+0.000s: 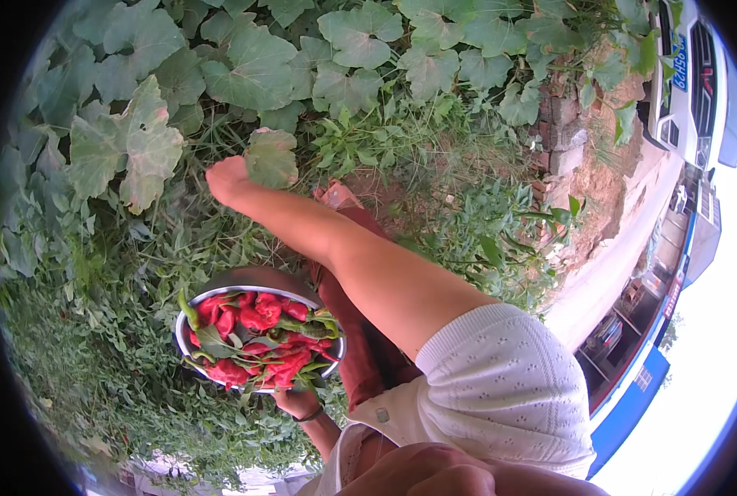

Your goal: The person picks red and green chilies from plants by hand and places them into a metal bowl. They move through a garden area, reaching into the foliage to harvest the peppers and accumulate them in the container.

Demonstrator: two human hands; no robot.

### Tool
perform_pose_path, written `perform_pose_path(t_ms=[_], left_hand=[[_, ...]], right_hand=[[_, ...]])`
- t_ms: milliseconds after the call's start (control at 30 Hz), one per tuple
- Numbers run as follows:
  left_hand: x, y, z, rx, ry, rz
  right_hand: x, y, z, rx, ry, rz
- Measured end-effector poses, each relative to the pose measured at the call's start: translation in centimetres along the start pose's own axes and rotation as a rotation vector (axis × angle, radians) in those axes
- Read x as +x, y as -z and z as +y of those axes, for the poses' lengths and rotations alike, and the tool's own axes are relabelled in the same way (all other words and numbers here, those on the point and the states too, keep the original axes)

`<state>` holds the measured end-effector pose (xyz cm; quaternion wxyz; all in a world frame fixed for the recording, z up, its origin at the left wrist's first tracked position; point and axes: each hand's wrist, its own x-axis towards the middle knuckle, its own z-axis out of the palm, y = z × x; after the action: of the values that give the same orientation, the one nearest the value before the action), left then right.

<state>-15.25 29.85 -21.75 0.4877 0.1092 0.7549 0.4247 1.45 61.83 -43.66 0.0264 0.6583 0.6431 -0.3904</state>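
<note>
My left hand (298,403) grips the near rim of a metal bowl (339,366); a dark band circles the wrist. Wrinkled red peppers (268,312) fill the bowl, with several green peppers (303,327) and loose green leaves (214,342) among them. One curved green pepper (187,309) lies over the bowl's left rim. My right hand (227,180) reaches far out into the plants, its back towards me and its fingers curled out of sight. Beside it is a yellowing broad leaf (271,157). Whether the right hand holds anything is hidden.
Broad-leaved vines (250,68) spread along the top, and leafy green plants (114,347) surround the bowl. My leg in red trousers (350,310) and my shoe (339,195) stand among them. On the right are a broken brick wall (558,136), pavement (610,266) and a white vehicle (685,105).
</note>
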Motion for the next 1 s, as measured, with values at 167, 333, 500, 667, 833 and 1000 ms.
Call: perform_pose_path(t_ms=[167, 333, 500, 667, 833, 1000], left_hand=[[0.1, 3.4, -0.2, -0.115, 0.028, -0.038], [-0.3, 2.2, 0.7, -0.301, 0.1, -0.1], [-1.2, 1.7, -0.6, -0.353, 0.13, -0.053], [-1.7, 1.7, -1.2, -0.488, 0.124, 0.02], [-1.9, 2.5, -2.9, -0.568, 0.191, 0.064], [-2.8, 1.6, -3.5, -0.644, 0.159, 0.164]], right_hand=[[-0.2, -0.2, -0.2, -0.051, -0.076, -0.021], [-2.1, 0.2, 0.9, -0.05, -0.092, -0.029], [-7.0, 2.7, 4.9, 0.058, -0.139, -0.079], [-14.8, 8.7, 2.4, 0.822, 0.026, 0.004], [-26.0, 15.4, -8.7, 0.99, 0.259, -0.046], [-28.4, 14.3, -13.6, 0.682, 0.465, -0.063]])
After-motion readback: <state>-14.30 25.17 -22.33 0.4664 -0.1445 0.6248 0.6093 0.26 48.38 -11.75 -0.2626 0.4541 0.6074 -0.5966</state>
